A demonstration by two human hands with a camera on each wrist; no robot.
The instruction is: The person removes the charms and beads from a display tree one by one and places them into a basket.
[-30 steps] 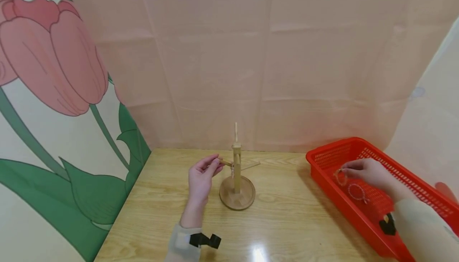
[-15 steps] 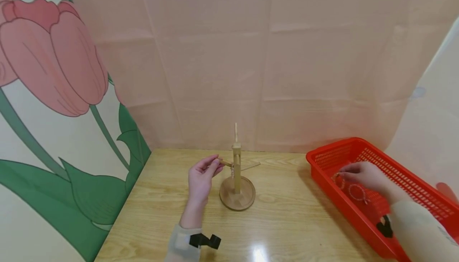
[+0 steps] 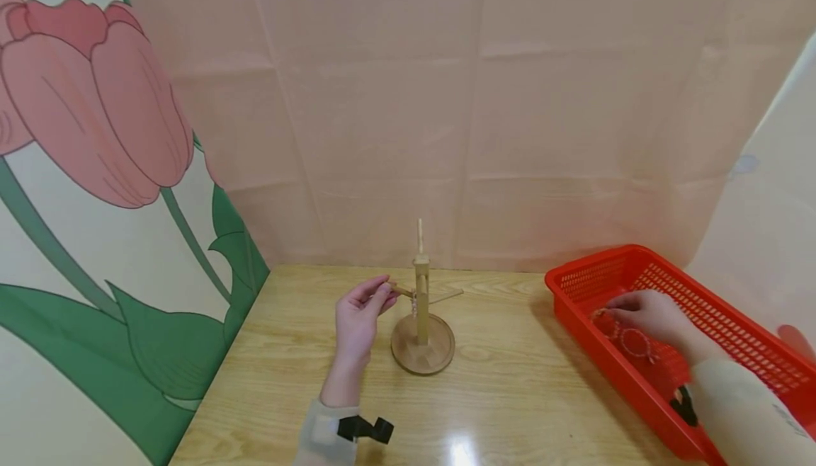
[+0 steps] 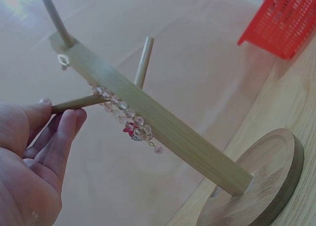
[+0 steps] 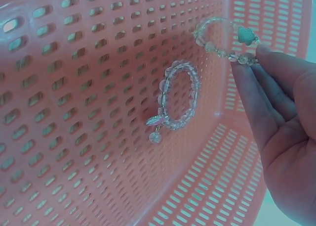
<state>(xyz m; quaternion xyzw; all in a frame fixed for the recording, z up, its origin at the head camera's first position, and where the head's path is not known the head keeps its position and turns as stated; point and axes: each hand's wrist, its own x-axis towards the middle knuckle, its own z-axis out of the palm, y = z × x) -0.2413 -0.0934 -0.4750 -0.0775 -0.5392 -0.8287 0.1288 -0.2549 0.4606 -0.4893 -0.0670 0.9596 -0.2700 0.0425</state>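
Resting on a pale wood-grain counter (image 3: 510, 395), a red perforated plastic basket (image 3: 752, 353) sits right of a round-based wooden peg stand (image 3: 421, 342). Left hand (image 3: 357, 321) pinches one peg (image 4: 74, 104), likely steadying the stand, where a clear bead bracelet (image 4: 126, 118) hangs. Right hand (image 3: 647, 310), inside the basket, pinches a second clear-bead bracelet (image 5: 222, 43) at its fingertips (image 5: 249, 70); a third bracelet (image 5: 177, 100) lies beside it.

in the left wrist view the left hand (image 4: 34, 157) is cut off at the 9 and 6 o'clock edges, and the stand base (image 4: 261, 186) at 6 o'clock. in the right wrist view the right hand (image 5: 286, 132) runs past the 3 o'clock edge. in the head view the bracelets (image 3: 627, 338) are too small to resolve; the red basket (image 3: 733, 324) is cropped at 4 o'clock.
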